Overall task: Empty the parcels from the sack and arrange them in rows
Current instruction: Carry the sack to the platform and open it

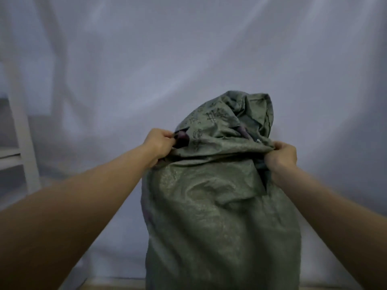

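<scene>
Sack (219,206) upright at 6 o'clock, centre frame, bulging, likely full; parcels not visible. Long axis vertical, crumpled end up toward 12 o'clock.
Left hand (160,146) at 9 o'clock of neck, grip closed on bunched cloth.
Right hand (281,156) at 3 o'clock, likewise closed on cloth.
Paired hold likely for lifting, tipping.
Behind: white sheet (188,49); shelf (18,143) far at 9 o'clock.

Bare forearms (88,195), no sleeves.
</scene>
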### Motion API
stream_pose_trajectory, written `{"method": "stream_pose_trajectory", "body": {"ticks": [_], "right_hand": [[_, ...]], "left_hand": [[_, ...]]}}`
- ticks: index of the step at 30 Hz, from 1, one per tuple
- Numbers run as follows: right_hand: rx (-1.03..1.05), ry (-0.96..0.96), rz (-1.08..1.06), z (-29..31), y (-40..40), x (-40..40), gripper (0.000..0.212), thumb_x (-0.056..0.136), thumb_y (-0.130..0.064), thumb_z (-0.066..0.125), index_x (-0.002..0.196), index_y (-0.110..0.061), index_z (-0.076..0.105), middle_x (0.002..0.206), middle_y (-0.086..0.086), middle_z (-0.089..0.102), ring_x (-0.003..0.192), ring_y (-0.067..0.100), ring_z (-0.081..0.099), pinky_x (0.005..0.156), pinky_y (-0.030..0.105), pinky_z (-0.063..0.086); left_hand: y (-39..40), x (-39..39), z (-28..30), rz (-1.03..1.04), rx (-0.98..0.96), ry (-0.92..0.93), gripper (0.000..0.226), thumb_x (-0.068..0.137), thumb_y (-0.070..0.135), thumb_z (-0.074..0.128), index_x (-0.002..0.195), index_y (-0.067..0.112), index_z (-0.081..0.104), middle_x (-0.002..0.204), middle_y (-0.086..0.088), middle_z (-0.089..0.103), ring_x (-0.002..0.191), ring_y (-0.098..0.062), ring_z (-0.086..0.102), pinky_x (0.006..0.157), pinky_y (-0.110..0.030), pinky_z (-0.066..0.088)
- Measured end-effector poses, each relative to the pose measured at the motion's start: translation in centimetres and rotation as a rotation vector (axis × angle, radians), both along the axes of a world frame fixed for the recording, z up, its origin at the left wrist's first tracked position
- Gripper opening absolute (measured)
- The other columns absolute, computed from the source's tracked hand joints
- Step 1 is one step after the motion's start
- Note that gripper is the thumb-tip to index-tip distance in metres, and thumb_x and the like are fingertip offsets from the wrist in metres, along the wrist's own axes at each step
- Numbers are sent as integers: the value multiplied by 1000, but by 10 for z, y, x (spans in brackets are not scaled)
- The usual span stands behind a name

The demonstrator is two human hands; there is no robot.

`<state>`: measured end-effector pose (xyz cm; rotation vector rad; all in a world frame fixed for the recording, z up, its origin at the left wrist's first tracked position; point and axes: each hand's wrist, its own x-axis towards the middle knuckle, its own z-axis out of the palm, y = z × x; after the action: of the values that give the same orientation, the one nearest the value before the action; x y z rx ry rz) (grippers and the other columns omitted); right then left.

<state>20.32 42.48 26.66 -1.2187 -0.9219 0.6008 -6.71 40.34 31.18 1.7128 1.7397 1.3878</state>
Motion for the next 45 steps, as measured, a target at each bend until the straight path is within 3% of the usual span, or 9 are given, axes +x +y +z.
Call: {"method": "stream_pose_trajectory", "body": {"ticks": [4, 9, 14, 19, 23, 27, 33, 39, 45], "right_hand": [[-39, 11, 19, -21, 6, 17, 23, 75, 7, 61, 69, -15, 69, 82, 15, 74, 81, 37, 72, 75, 56, 60], [-49, 12, 109, -29, -17, 25, 25, 87, 7, 63, 76, -15, 66, 88, 15, 69, 76, 27, 66, 71, 39, 60], [-38, 6, 165, -42, -27, 30, 18, 89, 8, 64, 85, -9, 69, 96, 18, 70, 87, 26, 65, 84, 48, 59], [-39, -21, 101, -50, -37, 39, 28, 87, 15, 52, 85, -6, 71, 97, 18, 73, 96, 31, 68, 88, 53, 57], [74, -61, 45, -56, -46, 49, 24, 82, 0, 65, 75, -23, 60, 87, 7, 73, 82, 29, 70, 80, 54, 59], [229, -112, 128, -62, -59, 57, 23, 92, -1, 62, 94, -23, 55, 93, -1, 71, 82, 28, 71, 73, 44, 61], [343, -190, 83, -78, -63, 60, 36, 91, 7, 59, 89, -28, 69, 80, -13, 65, 74, 5, 60, 72, 21, 53], [316, -201, 17, -82, -71, 62, 32, 92, 7, 56, 103, -14, 77, 79, -16, 64, 71, -6, 58, 75, 12, 47], [252, -185, 109, -74, -84, 60, 34, 95, 4, 50, 105, -14, 77, 90, -4, 73, 81, 5, 66, 92, 32, 57]], "left_hand": [[-20, 8, -2, -149, -81, -28, 22, 93, 15, 65, 114, 11, 71, 106, -6, 68, 84, -16, 61, 52, -14, 46], [-31, 15, 0, -383, -75, -78, 72, 88, 39, 67, 151, 31, 34, 148, 5, 45, 127, -16, 49, 98, -28, 34], [-37, 27, -16, -443, 142, 422, 118, 58, 63, 84, 152, 47, 14, 159, 12, 16, 146, -17, 19, 120, -41, 20], [-36, 49, -38, -237, 170, 948, 86, 59, 83, 63, 131, 36, 52, 132, 9, 57, 124, -19, 47, 115, -44, 26], [-33, 59, -58, -85, 136, 875, 31, 85, 57, 62, 78, 27, 60, 73, 8, 58, 79, -21, 54, 100, -40, 38], [-33, 72, -68, 47, 115, 725, 36, 88, 46, 63, 75, 12, 67, 73, -5, 61, 76, -30, 59, 71, -33, 37], [-41, 77, -75, 40, 24, 551, 27, 79, 45, 69, 82, 19, 75, 80, -3, 72, 86, -29, 66, 82, -36, 49], [-84, 52, -67, -424, -206, 303, 81, 62, 49, 86, 135, 32, 54, 130, 14, 61, 118, -6, 58, 109, -34, 42], [-96, 6, -60, -246, -268, 925, 134, 35, 90, 69, 151, 44, 22, 150, 10, 42, 136, -22, 43, 115, -45, 33]]}}
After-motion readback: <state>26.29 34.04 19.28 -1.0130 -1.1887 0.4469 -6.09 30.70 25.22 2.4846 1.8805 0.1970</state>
